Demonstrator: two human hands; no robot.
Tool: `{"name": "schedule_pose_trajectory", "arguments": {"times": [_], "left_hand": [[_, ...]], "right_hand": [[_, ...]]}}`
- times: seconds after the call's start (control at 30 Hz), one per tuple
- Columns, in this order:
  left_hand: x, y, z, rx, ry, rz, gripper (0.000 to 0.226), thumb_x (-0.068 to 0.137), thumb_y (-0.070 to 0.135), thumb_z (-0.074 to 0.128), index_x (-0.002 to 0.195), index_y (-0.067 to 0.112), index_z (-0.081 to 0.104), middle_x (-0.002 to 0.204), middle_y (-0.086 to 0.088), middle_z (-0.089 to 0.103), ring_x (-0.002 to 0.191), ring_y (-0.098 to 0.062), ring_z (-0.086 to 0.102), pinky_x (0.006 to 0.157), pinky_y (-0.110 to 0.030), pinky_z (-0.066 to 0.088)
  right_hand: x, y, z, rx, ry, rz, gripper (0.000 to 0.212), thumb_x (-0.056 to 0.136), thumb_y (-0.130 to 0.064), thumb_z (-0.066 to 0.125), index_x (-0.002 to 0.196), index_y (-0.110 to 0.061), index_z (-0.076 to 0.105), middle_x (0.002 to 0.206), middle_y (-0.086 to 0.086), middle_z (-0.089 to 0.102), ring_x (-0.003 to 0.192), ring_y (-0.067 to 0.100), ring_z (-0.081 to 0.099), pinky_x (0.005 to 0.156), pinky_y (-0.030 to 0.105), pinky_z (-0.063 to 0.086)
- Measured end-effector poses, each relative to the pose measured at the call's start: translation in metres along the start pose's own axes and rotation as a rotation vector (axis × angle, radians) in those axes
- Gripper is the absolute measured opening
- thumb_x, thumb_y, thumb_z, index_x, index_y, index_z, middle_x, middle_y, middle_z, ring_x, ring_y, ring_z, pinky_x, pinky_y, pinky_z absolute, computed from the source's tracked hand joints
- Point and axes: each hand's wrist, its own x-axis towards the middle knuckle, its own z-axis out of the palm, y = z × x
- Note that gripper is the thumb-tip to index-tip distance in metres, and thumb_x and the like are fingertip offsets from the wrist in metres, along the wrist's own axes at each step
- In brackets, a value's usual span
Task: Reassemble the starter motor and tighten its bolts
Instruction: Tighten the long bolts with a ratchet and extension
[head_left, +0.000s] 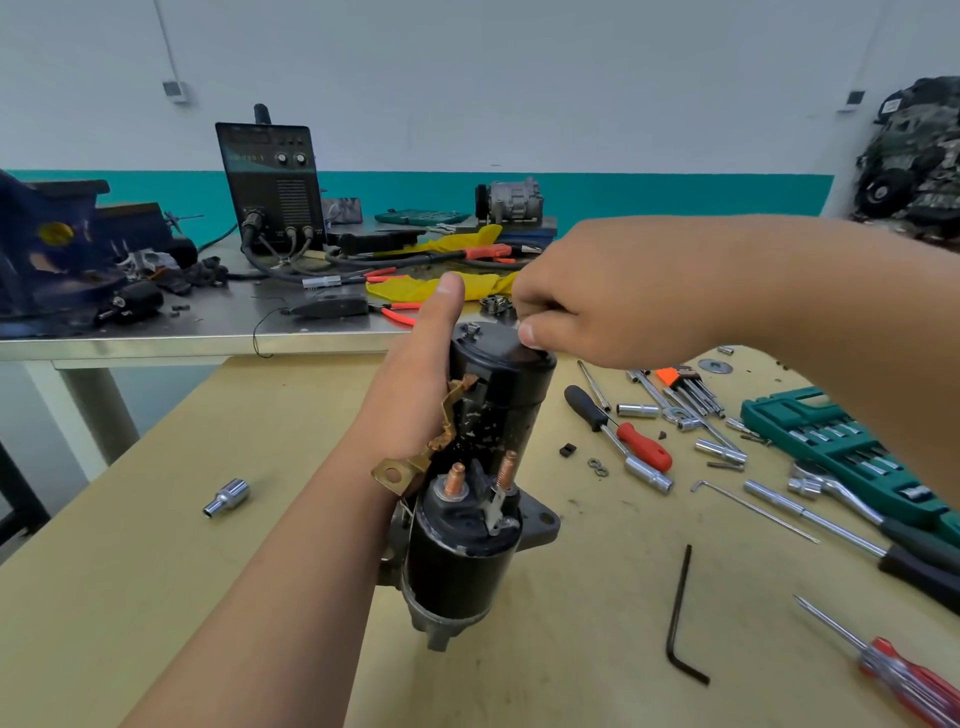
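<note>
A black starter motor stands upright on the yellowish table, its solenoid with two copper studs facing me. My left hand grips the motor body from the left side, thumb raised. My right hand reaches over the top end cap, its fingers curled and pinching something small at the cap's far rim; what it pinches is hidden. A bolt head shows on the cap's left. A brass strap hangs off the motor's left side.
A loose socket lies left. Right of the motor lie a red-handled screwdriver, sockets, a ratchet, a black hex key and a green socket case. Behind stands a metal bench with a welder and a blue vise.
</note>
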Motion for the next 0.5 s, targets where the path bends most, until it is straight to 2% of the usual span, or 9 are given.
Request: {"name": "schedule_pose_trajectory", "arguments": {"times": [0.1,0.13,0.2,0.23,0.3,0.37,0.4,0.43,0.5], "left_hand": [[-0.003,-0.004,0.003,0.032,0.019,-0.049,0.051,0.068,0.082,0.044,0.082,0.043,0.074,0.115,-0.007,0.071,0.110,-0.027,0.064,0.101,-0.048,0.045],[-0.003,-0.005,0.004,0.043,0.018,-0.035,0.053,0.063,0.082,0.044,0.076,0.040,0.074,0.105,-0.001,0.074,0.104,-0.022,0.066,0.100,-0.043,0.047],[-0.001,-0.007,0.008,0.104,0.031,0.034,0.068,0.063,0.080,0.045,0.075,0.019,0.072,0.084,0.002,0.075,0.089,-0.020,0.069,0.093,-0.034,0.051],[0.001,-0.008,0.010,0.137,0.040,0.052,0.075,0.065,0.079,0.044,0.078,0.009,0.068,0.081,-0.003,0.074,0.086,-0.025,0.069,0.091,-0.039,0.051],[0.000,-0.010,0.017,0.217,0.082,0.121,0.066,0.078,0.070,0.043,0.074,0.008,0.062,0.072,-0.005,0.071,0.074,-0.023,0.065,0.081,-0.044,0.047],[-0.001,-0.014,0.024,0.299,0.124,0.220,0.050,0.094,0.052,0.043,0.063,0.015,0.055,0.055,0.004,0.059,0.051,-0.009,0.051,0.067,-0.029,0.043],[-0.001,-0.016,0.030,0.340,0.125,0.257,0.047,0.097,0.044,0.044,0.063,0.013,0.052,0.051,0.006,0.053,0.046,-0.005,0.046,0.057,-0.018,0.039],[-0.002,-0.018,0.035,0.380,0.116,0.284,0.047,0.098,0.040,0.045,0.065,0.006,0.051,0.050,0.005,0.048,0.045,-0.004,0.044,0.048,-0.015,0.034],[-0.004,-0.026,0.046,0.440,0.095,0.310,0.050,0.092,0.043,0.049,0.065,0.000,0.052,0.051,0.002,0.043,0.044,-0.008,0.037,0.043,-0.021,0.029]], "right_hand": [[0.005,0.000,0.016,-0.085,0.078,0.050,0.032,0.104,-0.032,0.032,0.079,-0.020,0.049,0.069,-0.006,0.042,0.059,0.006,0.037,0.050,0.021,0.026],[0.004,0.001,0.020,-0.061,0.106,0.078,0.033,0.104,-0.031,0.033,0.086,-0.017,0.056,0.067,-0.005,0.042,0.057,0.007,0.037,0.050,0.021,0.027],[0.000,0.004,0.025,0.033,0.085,0.111,0.040,0.104,-0.035,0.031,0.089,-0.013,0.061,0.071,0.001,0.049,0.063,0.015,0.047,0.054,0.025,0.033],[-0.003,0.006,0.027,0.059,0.072,0.112,0.042,0.105,-0.037,0.029,0.087,-0.014,0.059,0.075,0.004,0.052,0.068,0.017,0.051,0.055,0.027,0.035],[-0.012,0.011,0.030,0.077,0.085,0.095,0.041,0.104,-0.039,0.028,0.084,-0.017,0.056,0.077,0.003,0.053,0.070,0.016,0.050,0.055,0.028,0.034],[-0.023,0.017,0.030,0.075,0.078,0.064,0.035,0.103,-0.040,0.030,0.085,-0.021,0.054,0.077,-0.001,0.052,0.069,0.011,0.048,0.055,0.026,0.033],[-0.029,0.021,0.030,0.073,0.047,0.055,0.031,0.103,-0.040,0.032,0.084,-0.024,0.052,0.076,-0.003,0.052,0.068,0.008,0.047,0.055,0.026,0.032],[-0.035,0.024,0.032,0.071,0.014,0.048,0.028,0.102,-0.039,0.034,0.081,-0.027,0.049,0.075,-0.005,0.051,0.067,0.007,0.046,0.055,0.025,0.031],[-0.044,0.031,0.043,0.053,-0.038,0.047,0.025,0.101,-0.036,0.038,0.080,-0.026,0.047,0.074,-0.007,0.049,0.066,0.006,0.045,0.054,0.026,0.030]]}}
